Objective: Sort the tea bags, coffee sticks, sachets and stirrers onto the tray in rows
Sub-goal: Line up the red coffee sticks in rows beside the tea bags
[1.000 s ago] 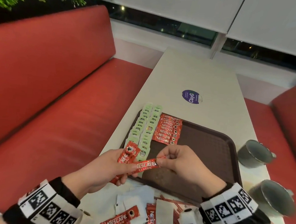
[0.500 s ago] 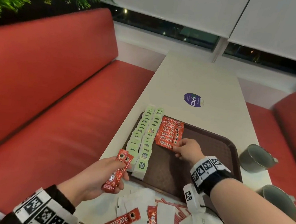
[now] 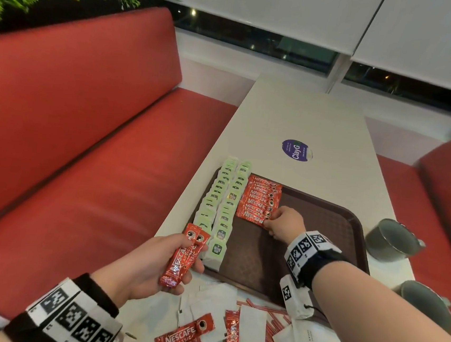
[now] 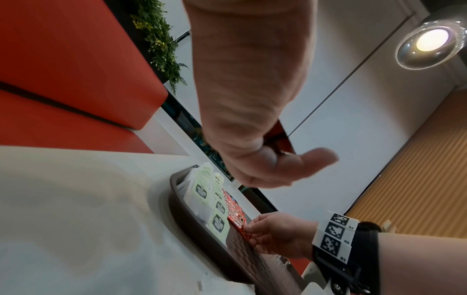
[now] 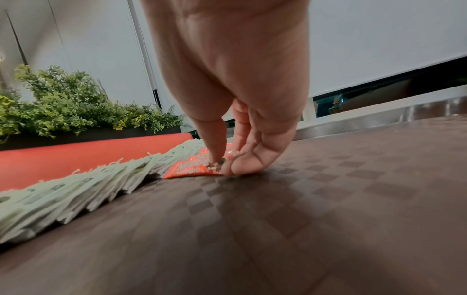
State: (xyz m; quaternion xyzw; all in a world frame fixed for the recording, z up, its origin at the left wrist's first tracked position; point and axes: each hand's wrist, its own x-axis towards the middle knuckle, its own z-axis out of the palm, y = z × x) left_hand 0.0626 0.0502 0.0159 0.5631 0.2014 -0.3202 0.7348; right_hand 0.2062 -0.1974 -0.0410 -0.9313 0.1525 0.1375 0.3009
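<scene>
Two rows of green tea bags [image 3: 222, 206] ran along the tray's [image 3: 333, 217] left edge at centre frame, with a row of red coffee sticks [image 3: 261, 199] just beside them on the right. A second earlier the right hand [image 3: 282, 222] had been down near the left hand, taking a stick from it; now it had reached up the tray and pinched that stick's end [image 5: 194, 169] between thumb and fingertips, pressing it flat at the near end of the coffee row. The left hand [image 3: 152, 263], lower left, curled around two more coffee sticks [image 3: 184, 255] held above the counter [image 3: 293, 116]. That made the coffee row one stick longer, judged still far from done: loose coffee sticks [image 3: 189, 338], white sugar sachets [image 3: 251, 338] and red-striped stirrers [image 3: 271, 310] lay heaped at the bottom edge, off the tray.
</scene>
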